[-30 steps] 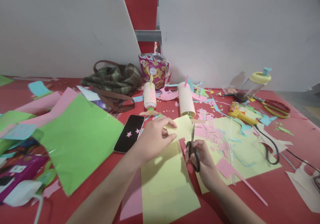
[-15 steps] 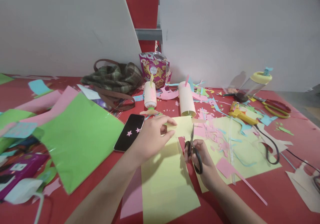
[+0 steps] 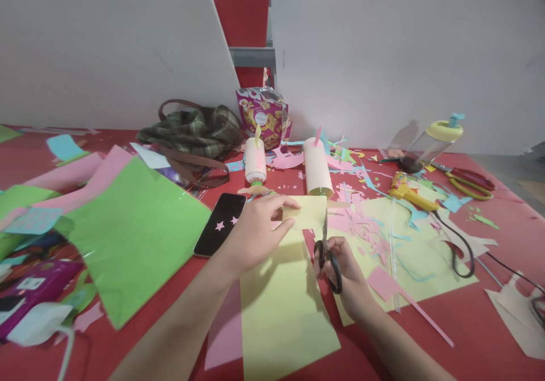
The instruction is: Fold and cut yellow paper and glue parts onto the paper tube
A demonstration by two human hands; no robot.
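My left hand (image 3: 255, 230) pinches the far end of a pale yellow paper sheet (image 3: 283, 307) and lifts that end a little off the red table (image 3: 502, 324). My right hand (image 3: 347, 273) grips black-handled scissors (image 3: 327, 250), blades pointing away from me along the sheet's right edge, just right of my left fingers. A black phone (image 3: 221, 225) with pink stars on it lies just left of my left hand.
A green sheet (image 3: 136, 233) and pink sheets lie at left. Two paper-wrapped rolls (image 3: 317, 168), a snack bag (image 3: 261, 114) and a plaid bag (image 3: 191, 134) stand behind. To the right are paper scraps, a yellow glue gun (image 3: 409, 193), red scissors (image 3: 468, 179) and a clear bottle (image 3: 430, 145).
My left hand has raised the far end of the yellow sheet slightly. The scissors have edged forward along its right side.
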